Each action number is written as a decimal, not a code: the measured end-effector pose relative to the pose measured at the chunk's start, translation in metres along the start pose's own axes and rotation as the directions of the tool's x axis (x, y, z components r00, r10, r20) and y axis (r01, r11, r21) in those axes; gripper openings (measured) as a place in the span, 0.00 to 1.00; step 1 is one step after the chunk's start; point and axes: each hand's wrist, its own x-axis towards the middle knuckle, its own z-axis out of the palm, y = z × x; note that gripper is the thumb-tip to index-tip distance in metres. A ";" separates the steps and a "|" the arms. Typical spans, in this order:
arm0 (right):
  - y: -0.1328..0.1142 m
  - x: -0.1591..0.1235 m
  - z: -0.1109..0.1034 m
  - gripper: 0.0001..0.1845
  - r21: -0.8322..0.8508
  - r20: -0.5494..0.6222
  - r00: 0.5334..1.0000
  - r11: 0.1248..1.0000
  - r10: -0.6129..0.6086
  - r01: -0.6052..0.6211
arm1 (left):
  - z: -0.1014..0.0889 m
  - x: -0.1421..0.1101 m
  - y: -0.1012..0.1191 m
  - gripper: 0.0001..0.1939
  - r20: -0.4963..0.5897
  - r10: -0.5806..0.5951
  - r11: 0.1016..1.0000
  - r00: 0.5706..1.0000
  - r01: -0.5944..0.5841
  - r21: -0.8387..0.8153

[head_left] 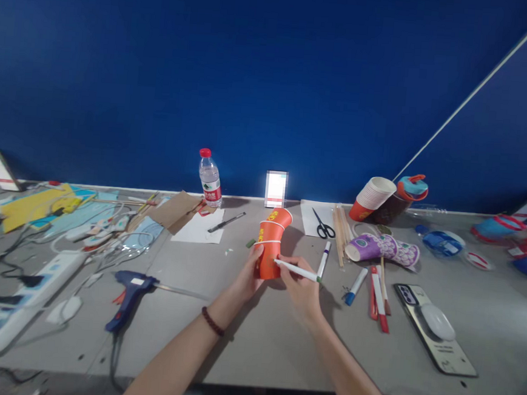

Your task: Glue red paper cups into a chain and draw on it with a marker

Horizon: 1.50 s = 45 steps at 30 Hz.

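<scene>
My left hand [250, 277] is closed around the lower left side of a column of orange paper cups [269, 253], several joined in line and tilted slightly right at the top. In my right hand [301, 287] is a white marker [298, 269] with a green end, its tip at or close to the lowest cup's surface. A small dark green piece [251, 243], perhaps a marker cap, shows just left of the cups. Another white marker [325, 260] with a purple end lies just beyond my right hand.
A blue glue gun [134, 291] and a power strip [39, 301] lie left. A water bottle [210, 181] stands at the back. Right are scissors [325, 228], wooden sticks [340, 234], stacked cups [372, 197], purple cups [380, 248], markers [379, 299] and a phone [449, 357].
</scene>
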 end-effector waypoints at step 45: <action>0.003 -0.001 0.000 0.07 0.044 0.051 0.997 0.997 -0.060 0.058 | -0.002 0.001 0.000 0.19 0.001 0.019 0.999 1.000 -0.019 0.028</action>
